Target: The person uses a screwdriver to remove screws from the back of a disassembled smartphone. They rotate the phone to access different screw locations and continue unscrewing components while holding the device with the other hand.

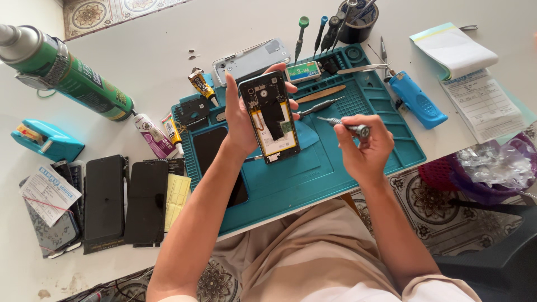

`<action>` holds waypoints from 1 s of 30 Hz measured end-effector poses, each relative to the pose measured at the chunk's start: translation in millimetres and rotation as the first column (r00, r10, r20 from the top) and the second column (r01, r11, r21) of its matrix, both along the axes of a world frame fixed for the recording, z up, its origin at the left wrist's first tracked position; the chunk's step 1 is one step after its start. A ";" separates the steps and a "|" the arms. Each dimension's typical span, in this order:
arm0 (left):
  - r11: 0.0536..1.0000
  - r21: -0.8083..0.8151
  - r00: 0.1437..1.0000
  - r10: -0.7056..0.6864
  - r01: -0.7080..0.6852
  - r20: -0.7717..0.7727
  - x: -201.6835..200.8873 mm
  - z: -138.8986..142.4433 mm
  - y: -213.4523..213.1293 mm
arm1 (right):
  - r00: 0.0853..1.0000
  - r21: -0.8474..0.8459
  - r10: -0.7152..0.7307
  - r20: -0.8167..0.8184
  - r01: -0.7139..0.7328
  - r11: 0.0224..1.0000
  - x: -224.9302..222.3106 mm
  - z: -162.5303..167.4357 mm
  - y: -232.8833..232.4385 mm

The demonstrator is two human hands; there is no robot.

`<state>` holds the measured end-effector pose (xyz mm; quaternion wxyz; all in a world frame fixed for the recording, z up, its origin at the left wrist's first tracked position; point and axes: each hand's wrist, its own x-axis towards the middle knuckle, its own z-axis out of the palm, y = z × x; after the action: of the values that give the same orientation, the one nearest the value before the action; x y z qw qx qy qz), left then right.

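Note:
My left hand (pixel 239 120) holds an opened smartphone (pixel 270 116) upright above the teal repair mat (pixel 335 162), its back cover off and its black boards and pale battery showing. To the right of the phone, my right hand (pixel 366 148) grips a small metal precision screwdriver (pixel 344 125). Its tip points left toward the phone and stays a short way off it.
More screwdrivers (pixel 320 106), tweezers (pixel 363 68), a wooden pry stick (pixel 320 93), a grey phone back (pixel 251 60) and glue tubes (pixel 154 134) lie on or beside the mat. A green spray can (pixel 72 75), black screens (pixel 126 198), a blue tool (pixel 417 99) and papers (pixel 481 100) surround it.

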<state>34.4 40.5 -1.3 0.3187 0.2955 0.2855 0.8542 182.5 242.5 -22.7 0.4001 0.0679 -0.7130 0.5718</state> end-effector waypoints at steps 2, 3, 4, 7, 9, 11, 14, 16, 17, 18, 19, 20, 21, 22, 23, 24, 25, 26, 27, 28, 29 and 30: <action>1.000 0.001 1.000 0.005 -0.005 0.031 -2.9 -0.2 -1.5 | 0.997 0.037 0.073 0.003 -0.073 0.997 0.7 -1.2 0.7; 1.000 0.002 0.999 0.008 -0.008 0.047 -3.6 -0.3 -2.2 | 0.994 0.056 0.110 0.007 -0.110 0.992 1.5 -1.1 0.7; 1.000 -0.001 0.999 0.017 -0.017 0.048 -4.7 -0.2 -2.8 | 0.991 0.078 0.134 0.024 -0.136 0.988 2.0 -0.4 0.7; 0.999 -0.017 0.998 0.033 -0.032 0.062 -5.7 0.2 -3.0 | 0.978 0.152 0.193 0.078 -0.202 0.967 4.4 4.0 0.1; 0.999 -0.033 0.996 0.038 -0.036 0.079 -6.1 1.0 -2.8 | 0.969 0.216 0.218 0.112 -0.238 0.947 4.7 7.6 -0.7; 0.997 -0.050 0.996 0.067 -0.064 0.056 -5.6 1.4 -2.0 | 0.969 0.231 0.213 0.123 -0.237 0.944 4.9 10.2 -2.0; 0.994 -0.069 0.995 0.091 -0.087 0.044 -5.1 2.1 -1.5 | 0.968 0.244 0.213 0.131 -0.240 0.940 4.6 12.0 -2.4; 0.992 -0.081 0.994 0.104 -0.101 0.038 -5.0 2.4 -1.2 | 0.965 0.247 0.223 0.141 -0.252 0.936 4.3 11.7 -2.0; 0.990 -0.087 0.993 0.112 -0.109 0.032 -4.8 2.4 -0.9 | 0.961 0.245 0.231 0.150 -0.263 0.933 4.1 11.2 -2.0; 0.989 -0.094 0.992 0.120 -0.118 0.026 -4.8 2.6 -0.6 | 0.958 0.245 0.239 0.159 -0.273 0.930 3.7 10.7 -1.9; 0.989 -0.092 0.993 0.118 -0.115 0.027 -4.5 2.6 -0.7 | 0.950 0.244 0.264 0.167 -0.299 0.923 3.5 10.2 -1.7; 0.990 -0.091 0.993 0.115 -0.112 0.028 -4.3 2.7 -0.8 | 0.941 0.244 0.289 0.174 -0.325 0.914 3.2 9.8 -1.6; 0.990 -0.089 0.993 0.113 -0.110 0.028 -4.4 2.9 -0.7 | 0.932 0.244 0.313 0.181 -0.351 0.904 3.0 9.5 -1.3; 0.989 -0.094 0.993 0.115 -0.112 0.030 -4.5 3.2 -0.6 | 0.928 0.253 0.320 0.190 -0.362 0.897 3.2 9.4 -0.9; 0.989 -0.099 0.993 0.118 -0.114 0.032 -4.4 3.3 -0.7 | 0.923 0.262 0.328 0.200 -0.373 0.890 4.1 9.3 -0.5; 0.988 -0.104 0.992 0.120 -0.116 0.034 -4.5 3.5 -0.7 | 0.918 0.271 0.336 0.210 -0.385 0.882 4.5 9.4 -0.1; 0.987 -0.106 0.992 0.125 -0.121 0.028 -4.4 3.7 -0.4 | 0.912 0.261 0.347 0.221 -0.398 0.880 4.4 9.3 0.1; 0.986 -0.108 0.991 0.129 -0.126 0.023 -4.3 3.8 0.0 | 0.905 0.251 0.358 0.232 -0.411 0.876 4.3 9.3 0.4; 0.985 -0.110 0.991 0.134 -0.131 0.018 -3.9 3.8 0.4 | 0.897 0.241 0.369 0.243 -0.424 0.873 4.4 9.3 0.7; 0.983 -0.120 0.990 0.140 -0.137 0.014 -3.6 3.9 0.6 | 0.897 0.262 0.365 0.250 -0.426 0.866 4.1 9.4 1.0; 0.981 -0.129 0.989 0.145 -0.143 0.011 -3.3 4.0 0.7 | 0.897 0.284 0.360 0.257 -0.427 0.859 3.7 9.5 1.6; 0.979 -0.138 0.988 0.152 -0.149 0.007 -3.1 4.1 0.6 | 0.896 0.306 0.356 0.264 -0.428 0.850 3.1 9.6 1.8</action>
<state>31.3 41.1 2.8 0.2753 0.2428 0.3623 0.8567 185.6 244.3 -13.1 0.1827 0.2268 -0.8114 0.5068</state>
